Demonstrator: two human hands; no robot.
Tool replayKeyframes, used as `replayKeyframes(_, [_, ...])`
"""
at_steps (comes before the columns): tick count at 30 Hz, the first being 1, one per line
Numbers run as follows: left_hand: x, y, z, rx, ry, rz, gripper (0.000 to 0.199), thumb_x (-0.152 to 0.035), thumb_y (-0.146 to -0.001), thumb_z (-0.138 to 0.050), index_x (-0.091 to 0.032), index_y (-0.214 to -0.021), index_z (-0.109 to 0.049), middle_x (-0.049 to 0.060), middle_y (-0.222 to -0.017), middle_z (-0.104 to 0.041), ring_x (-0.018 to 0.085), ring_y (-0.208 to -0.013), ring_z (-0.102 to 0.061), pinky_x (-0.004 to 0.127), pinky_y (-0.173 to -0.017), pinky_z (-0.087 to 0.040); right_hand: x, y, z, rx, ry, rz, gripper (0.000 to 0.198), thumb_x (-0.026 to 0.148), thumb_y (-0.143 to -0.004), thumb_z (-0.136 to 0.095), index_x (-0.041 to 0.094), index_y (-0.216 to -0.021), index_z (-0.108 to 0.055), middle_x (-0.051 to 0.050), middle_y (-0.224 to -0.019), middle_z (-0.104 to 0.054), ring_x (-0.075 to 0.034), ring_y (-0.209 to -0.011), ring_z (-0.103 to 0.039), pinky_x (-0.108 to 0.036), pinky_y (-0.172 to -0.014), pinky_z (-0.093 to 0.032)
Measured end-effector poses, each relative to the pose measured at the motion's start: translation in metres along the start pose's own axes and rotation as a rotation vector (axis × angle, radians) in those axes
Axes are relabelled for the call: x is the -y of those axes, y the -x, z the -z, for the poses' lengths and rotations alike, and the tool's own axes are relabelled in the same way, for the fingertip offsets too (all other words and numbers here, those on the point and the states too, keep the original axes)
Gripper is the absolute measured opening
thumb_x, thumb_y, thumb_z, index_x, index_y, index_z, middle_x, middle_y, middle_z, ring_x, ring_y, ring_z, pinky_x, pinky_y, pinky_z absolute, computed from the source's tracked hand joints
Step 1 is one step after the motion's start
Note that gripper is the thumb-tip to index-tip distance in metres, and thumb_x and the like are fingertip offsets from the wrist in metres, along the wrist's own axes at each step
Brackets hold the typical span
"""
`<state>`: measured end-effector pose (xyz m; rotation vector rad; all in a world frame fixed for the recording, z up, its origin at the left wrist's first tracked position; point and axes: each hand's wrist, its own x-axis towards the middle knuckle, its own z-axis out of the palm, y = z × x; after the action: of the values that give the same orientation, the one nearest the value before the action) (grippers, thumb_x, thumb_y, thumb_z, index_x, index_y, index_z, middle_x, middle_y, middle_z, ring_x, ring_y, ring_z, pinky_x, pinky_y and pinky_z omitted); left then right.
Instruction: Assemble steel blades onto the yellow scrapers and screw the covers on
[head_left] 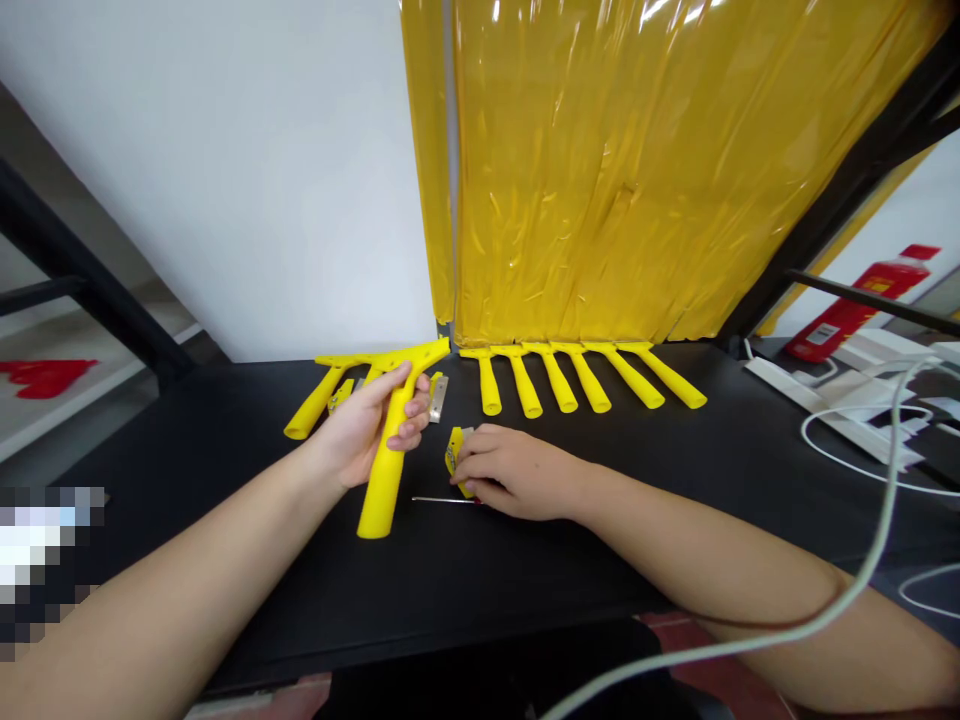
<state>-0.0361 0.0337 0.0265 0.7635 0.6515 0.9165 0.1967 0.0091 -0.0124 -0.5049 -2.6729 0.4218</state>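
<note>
My left hand is wrapped round a yellow T-shaped scraper handle, which it holds tilted above the black table. My right hand is closed, its fingertips on a small yellow blade holder with a bit of grey metal at its top. Just below those fingers a thin screwdriver lies on the table, its grip mostly hidden by the hand. Behind my left hand rest another yellow T-shaped handle, a small yellow piece and a metal-bladed piece, all partly covered.
Several yellow T-shaped handles lie in a row at the back of the black table. Yellow plastic sheeting hangs behind them. To the right are a red bottle and white parts; a pale cable crosses over my right arm.
</note>
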Motion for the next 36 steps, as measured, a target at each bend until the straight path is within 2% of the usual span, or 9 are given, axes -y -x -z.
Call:
replayKeyframes(7, [0.005, 0.001, 0.0, 0.05, -0.059, 0.087, 0.027, -0.037, -0.099, -0.056, -0.014, -0.087, -0.062, 0.0, -0.067, -0.05, 0.007, -0.046, -0.048, 0.011, -0.033, -0.038, -0.006, 0.018, 0.017, 0.059, -0.036, -0.072, 0.013, 0.012, -0.095, -0.064, 0.018, -0.094, -0.076, -0.006, -0.095, -0.073, -0.02, -0.093, -0.067, -0.033, -0.088, -0.054])
replayKeyframes(14, [0.011, -0.002, 0.006, 0.086, -0.101, 0.156, 0.028, -0.04, -0.096, -0.057, -0.014, -0.09, -0.065, 0.002, -0.07, -0.05, 0.011, -0.051, -0.051, 0.012, -0.031, -0.037, -0.018, 0.035, 0.036, 0.137, 0.005, -0.246, 0.018, 0.002, -0.08, -0.068, 0.019, -0.073, -0.069, 0.0, -0.081, -0.066, -0.015, -0.071, -0.06, -0.028, -0.069, -0.046])
replayKeyframes(19, [0.01, -0.002, 0.01, 0.112, -0.108, 0.207, 0.028, -0.037, -0.091, -0.054, -0.011, -0.091, -0.066, 0.004, -0.072, -0.051, 0.013, -0.056, -0.052, 0.014, -0.032, -0.038, -0.022, 0.044, 0.044, 0.169, 0.044, -0.333, 0.02, 0.001, -0.075, -0.069, 0.019, -0.07, -0.066, 0.0, -0.081, -0.066, -0.016, -0.071, -0.061, -0.03, -0.07, -0.046])
replayKeyframes(23, [0.008, -0.003, 0.012, 0.137, -0.089, 0.224, 0.029, -0.034, -0.087, -0.052, -0.01, -0.094, -0.066, 0.006, -0.074, -0.051, 0.015, -0.059, -0.053, 0.014, -0.033, -0.039, -0.008, 0.039, 0.044, 0.067, -0.071, -0.257, 0.002, 0.019, -0.091, -0.071, 0.02, -0.092, -0.071, -0.004, -0.094, -0.069, -0.018, -0.086, -0.065, -0.031, -0.079, -0.051])
replayKeyframes(25, [0.009, -0.003, 0.012, 0.137, -0.091, 0.229, 0.03, -0.034, -0.087, -0.052, -0.01, -0.095, -0.067, 0.006, -0.074, -0.051, 0.015, -0.06, -0.053, 0.015, -0.033, -0.039, 0.002, 0.033, 0.039, 0.037, -0.125, -0.204, 0.015, 0.03, -0.094, -0.073, 0.02, -0.106, -0.072, -0.005, -0.099, -0.071, -0.019, -0.09, -0.065, -0.033, -0.083, -0.052])
replayKeyframes(27, [0.009, -0.003, 0.012, 0.129, -0.099, 0.23, 0.031, -0.034, -0.086, -0.051, -0.009, -0.097, -0.067, 0.006, -0.074, -0.051, 0.015, -0.059, -0.053, 0.015, -0.032, -0.039, 0.01, 0.027, 0.031, 0.058, -0.106, -0.179, 0.024, 0.034, -0.093, -0.075, 0.019, -0.111, -0.072, -0.006, -0.1, -0.072, -0.021, -0.092, -0.065, -0.035, -0.087, -0.053])
replayKeyframes(31, [0.01, -0.002, 0.013, 0.134, -0.106, 0.229, 0.034, -0.034, -0.086, -0.052, -0.008, -0.1, -0.069, 0.006, -0.075, -0.051, 0.015, -0.059, -0.054, 0.015, -0.032, -0.039, 0.015, 0.022, 0.02, 0.137, 0.011, -0.133, 0.02, 0.024, -0.093, -0.073, 0.016, -0.112, -0.072, -0.006, -0.094, -0.073, -0.022, -0.091, -0.065, -0.037, -0.089, -0.053])
replayKeyframes(36, [0.011, -0.001, 0.015, 0.189, -0.106, 0.213, 0.036, -0.037, -0.09, -0.053, -0.008, -0.105, -0.069, 0.006, -0.077, -0.052, 0.015, -0.058, -0.054, 0.015, -0.031, -0.039, 0.009, 0.029, 0.026, 0.214, 0.002, -0.137, 0.01, 0.015, -0.087, -0.072, 0.018, -0.096, -0.074, -0.003, -0.087, -0.071, -0.019, -0.083, -0.064, -0.033, -0.082, -0.052])
